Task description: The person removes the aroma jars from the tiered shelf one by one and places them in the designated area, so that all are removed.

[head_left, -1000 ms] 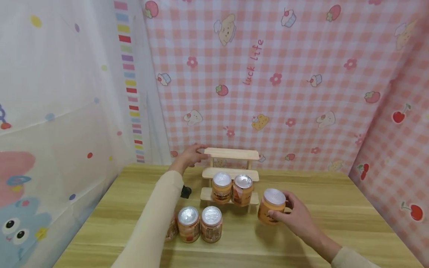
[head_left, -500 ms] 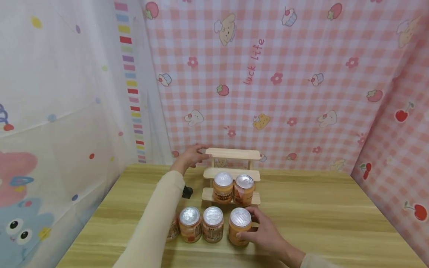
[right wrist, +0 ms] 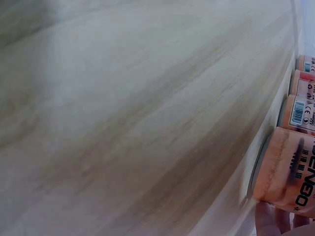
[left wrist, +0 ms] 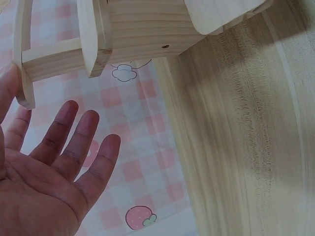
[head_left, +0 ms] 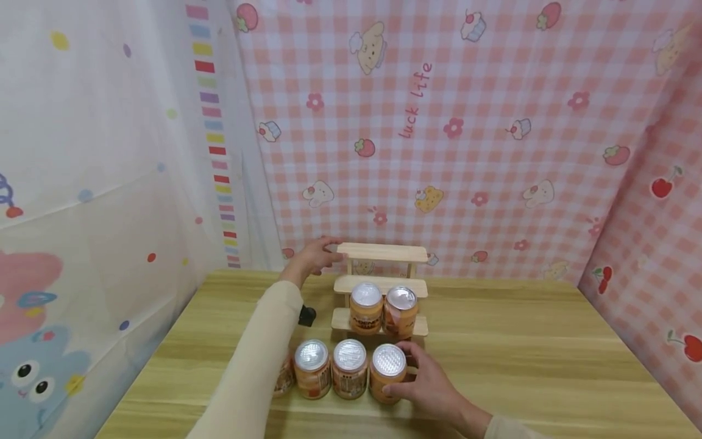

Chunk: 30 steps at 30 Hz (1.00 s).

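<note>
My right hand (head_left: pixel 433 387) grips an orange can (head_left: pixel 388 369) with a silver lid, upright on the table, fingers behind and thumb in front. In the right wrist view this can (right wrist: pixel 285 172) shows dark lettering, with fingertips (right wrist: pixel 268 221) against its side. To its left stand two similar cans (head_left: pixel 350 369) (head_left: pixel 312 370) and another (head_left: pixel 283 378) partly behind my left sleeve. My left hand (head_left: pixel 315 255) is at the left end of the top board of a small three-tier wooden rack (head_left: pixel 382 252). The left wrist view shows thumb and forefinger pinching that board's end (left wrist: pixel 25 93), other fingers spread.
Two orange cans (head_left: pixel 366 309) (head_left: pixel 401 313) stand on the rack's lowest step. A small black object (head_left: pixel 307 315) lies left of the rack, partly behind the left sleeve. Patterned cloths (head_left: pixel 466 152) hang behind and beside the wooden table (head_left: pixel 521 341).
My right hand has carried its can left and down, from right of the rack to the right end of the front row. The left hand stays at the rack.
</note>
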Each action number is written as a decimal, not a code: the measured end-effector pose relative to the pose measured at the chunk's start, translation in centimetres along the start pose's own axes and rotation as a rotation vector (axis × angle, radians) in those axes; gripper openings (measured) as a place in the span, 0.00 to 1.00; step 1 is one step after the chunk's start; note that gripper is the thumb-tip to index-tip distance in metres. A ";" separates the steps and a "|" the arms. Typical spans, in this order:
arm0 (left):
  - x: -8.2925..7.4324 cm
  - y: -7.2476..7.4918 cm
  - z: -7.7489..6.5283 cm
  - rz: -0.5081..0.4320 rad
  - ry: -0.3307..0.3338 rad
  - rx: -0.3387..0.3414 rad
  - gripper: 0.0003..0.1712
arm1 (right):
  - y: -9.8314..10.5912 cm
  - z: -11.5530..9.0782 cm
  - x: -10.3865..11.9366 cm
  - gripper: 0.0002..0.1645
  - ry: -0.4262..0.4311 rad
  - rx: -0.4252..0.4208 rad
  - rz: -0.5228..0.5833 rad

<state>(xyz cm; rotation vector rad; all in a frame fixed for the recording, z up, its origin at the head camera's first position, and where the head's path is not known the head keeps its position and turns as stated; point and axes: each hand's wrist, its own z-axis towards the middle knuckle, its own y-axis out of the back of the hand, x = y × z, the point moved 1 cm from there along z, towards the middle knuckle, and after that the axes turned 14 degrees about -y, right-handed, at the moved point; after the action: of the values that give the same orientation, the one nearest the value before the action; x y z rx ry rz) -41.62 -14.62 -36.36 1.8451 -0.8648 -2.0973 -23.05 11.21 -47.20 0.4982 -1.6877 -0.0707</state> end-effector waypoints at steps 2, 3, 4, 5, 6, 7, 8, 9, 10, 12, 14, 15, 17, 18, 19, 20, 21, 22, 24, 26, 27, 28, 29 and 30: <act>0.0 -0.1 -0.1 -0.002 -0.001 0.006 0.31 | 0.1 -0.1 -0.2 0.45 0.004 0.011 0.010; 0.0 -0.1 -0.1 -0.004 0.000 0.009 0.31 | 0.1 -0.2 -0.2 0.46 0.006 0.020 0.015; 0.0 -0.1 -0.1 -0.006 0.001 0.012 0.32 | 0.2 -0.3 -0.3 0.47 0.009 0.029 0.023; 0.0 -0.1 -0.1 -0.005 0.001 0.014 0.32 | 0.3 -0.3 -0.3 0.47 0.015 0.037 0.024; 0.0 -0.1 -0.1 -0.005 0.001 0.017 0.32 | 0.4 -0.4 -0.3 0.48 0.017 0.043 0.032; 0.0 -0.1 -0.1 -0.005 0.000 0.017 0.32 | 0.5 -0.4 -0.4 0.49 0.019 0.052 0.042; 0.0 0.0 -0.1 -0.007 0.001 0.015 0.32 | 0.6 -0.5 -0.4 0.49 0.022 0.056 0.047; 0.0 0.0 0.0 -0.005 0.000 0.014 0.33 | 0.8 -0.5 -0.4 0.49 0.027 0.058 0.045; 0.0 0.1 0.0 -0.005 0.000 0.013 0.33 | 1.0 -0.5 -0.4 0.49 0.029 0.056 0.045; -0.1 0.1 0.0 -0.006 0.003 0.013 0.33 | 1.3 -0.7 -0.5 0.48 0.039 0.054 0.043; -0.3 0.1 -0.1 -0.007 0.006 0.015 0.32 | 1.7 -0.9 -0.6 0.47 0.050 0.048 0.035; -0.3 0.1 -0.1 -0.006 0.007 0.017 0.32 | 2.0 -1.1 -0.6 0.46 0.053 0.042 0.027; -0.4 0.1 -0.2 -0.013 0.010 0.017 0.32 | 2.4 -1.4 -0.6 0.45 0.052 0.027 0.027; -0.4 0.1 -0.2 -0.016 0.011 0.017 0.32 | 2.7 -1.5 -0.5 0.45 0.049 0.017 0.027; -0.4 0.1 -0.2 -0.020 0.011 0.017 0.32 | 2.9 -1.6 -0.4 0.44 0.043 0.003 0.027; -0.4 0.1 -0.2 -0.023 0.010 0.017 0.32 | 3.2 -1.7 -0.4 0.43 0.037 -0.012 0.028; -0.4 0.1 -0.2 -0.026 0.010 0.015 0.32 | 3.5 -1.7 -0.3 0.42 0.028 -0.027 0.032; -0.3 0.1 -0.2 -0.028 0.011 0.015 0.32 | 3.8 -1.7 -0.2 0.41 0.018 -0.043 0.039; -0.2 0.1 -0.2 -0.030 0.011 0.016 0.32 | 4.4 -1.5 0.1 0.40 0.008 -0.078 0.048; -0.2 0.1 -0.1 -0.032 0.012 0.016 0.32 | 5.2 -1.2 0.5 0.39 0.005 -0.123 0.045; -0.2 0.1 -0.1 -0.031 0.013 0.015 0.32 | 5.6 -1.1 0.8 0.39 0.009 -0.143 0.041; -0.1 0.1 -0.1 -0.028 0.014 0.014 0.32 | 5.9 -1.0 1.1 0.38 0.013 -0.162 0.034; 0.0 0.1 -0.1 -0.027 0.013 0.013 0.32 | 6.3 -0.9 1.3 0.38 0.022 -0.180 0.025; 0.0 0.0 -0.1 -0.027 0.012 0.012 0.32 | 6.7 -0.7 1.6 0.38 0.030 -0.195 0.017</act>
<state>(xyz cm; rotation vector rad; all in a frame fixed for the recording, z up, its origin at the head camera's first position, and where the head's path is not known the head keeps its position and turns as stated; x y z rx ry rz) -41.49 -14.65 -36.33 1.8843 -0.8559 -2.0993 -24.41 16.83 -43.43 0.3372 -1.6356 -0.2128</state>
